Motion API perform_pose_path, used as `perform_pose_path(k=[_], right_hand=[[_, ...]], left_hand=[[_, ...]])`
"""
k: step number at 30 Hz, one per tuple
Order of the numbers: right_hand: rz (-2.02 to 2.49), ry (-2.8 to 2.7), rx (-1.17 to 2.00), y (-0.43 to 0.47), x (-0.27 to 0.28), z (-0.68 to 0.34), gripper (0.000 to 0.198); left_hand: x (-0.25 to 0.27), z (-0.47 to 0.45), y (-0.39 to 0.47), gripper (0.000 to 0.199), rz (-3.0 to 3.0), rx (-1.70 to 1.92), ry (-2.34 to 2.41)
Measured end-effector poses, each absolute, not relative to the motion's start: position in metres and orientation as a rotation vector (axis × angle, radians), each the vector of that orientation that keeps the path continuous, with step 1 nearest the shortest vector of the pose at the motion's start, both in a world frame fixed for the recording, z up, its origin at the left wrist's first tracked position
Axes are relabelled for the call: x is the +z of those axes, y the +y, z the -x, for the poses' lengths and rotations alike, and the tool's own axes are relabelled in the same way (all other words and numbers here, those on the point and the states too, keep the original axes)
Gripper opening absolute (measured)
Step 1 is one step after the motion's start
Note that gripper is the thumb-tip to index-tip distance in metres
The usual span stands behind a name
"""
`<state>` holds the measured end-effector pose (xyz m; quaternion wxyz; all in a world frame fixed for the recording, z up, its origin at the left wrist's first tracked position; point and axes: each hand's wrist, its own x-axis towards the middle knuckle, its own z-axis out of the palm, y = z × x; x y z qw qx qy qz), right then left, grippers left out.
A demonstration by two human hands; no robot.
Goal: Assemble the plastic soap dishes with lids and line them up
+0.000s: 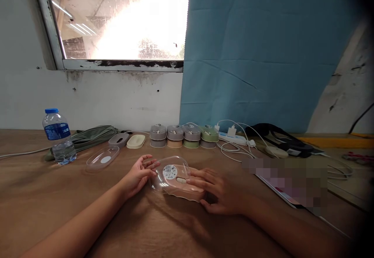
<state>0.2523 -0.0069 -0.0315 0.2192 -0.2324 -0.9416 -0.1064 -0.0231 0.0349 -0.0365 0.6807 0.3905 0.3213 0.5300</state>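
Between my hands, in the middle of the table, is an oval pink plastic box (187, 192) with a pale latch in a slot on top. A clear domed cover (156, 184) with a round printed sticker (170, 171) overlaps the box's left part, tilted. My left hand (138, 176) pinches the cover's left edge between thumb and fingers. On the right, my right hand (214, 192) grips the pink box, fingers over its top near the latch and thumb at its near side. The box's right end is partly hidden by that hand.
A water bottle (60, 139), another clear cover (102, 158), a grey oval lid (118, 139) and a cream oval piece (136, 141) lie to the left. Several stacked oval boxes (175, 135) line the back. Cables, a power strip (233, 138) and a blurred screen are at right.
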Motion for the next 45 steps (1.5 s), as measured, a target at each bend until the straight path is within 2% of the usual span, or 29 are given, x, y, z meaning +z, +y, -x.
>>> perform_pose_path(k=[3, 7, 13, 19, 29, 37, 45], right_hand=[[0.712, -2.526, -0.265, -0.005, -0.034, -0.255, 0.057], [0.733, -2.44, -0.287, -0.001, -0.037, -0.258, 0.06], [0.737, -2.364, -0.368, 0.0, -0.036, -0.257, 0.044], [0.674, -2.333, -0.449, 0.002, -0.036, -0.259, 0.043], [0.589, -2.336, -0.646, 0.003, -0.032, -0.265, 0.042], [0.607, -2.301, -0.672, 0.005, -0.032, -0.268, 0.04], [0.592, -2.404, -0.528, 0.004, -0.032, -0.27, 0.038]], left_hand=[[-0.038, 0.024, 0.035, 0.064, -0.985, 1.172, 0.676], [-0.041, 0.017, 0.035, 0.057, -1.076, 1.22, 0.689], [-0.049, 0.004, 0.035, 0.05, -1.221, 1.295, 0.71], [-0.051, -0.001, 0.036, 0.038, -1.287, 1.337, 0.741], [-0.054, 0.009, 0.043, 0.072, -1.474, 1.201, 0.365], [-0.052, 0.004, 0.039, 0.044, -1.447, 1.127, 0.535], [-0.055, 0.006, 0.039, 0.035, -1.534, 0.996, 0.53]])
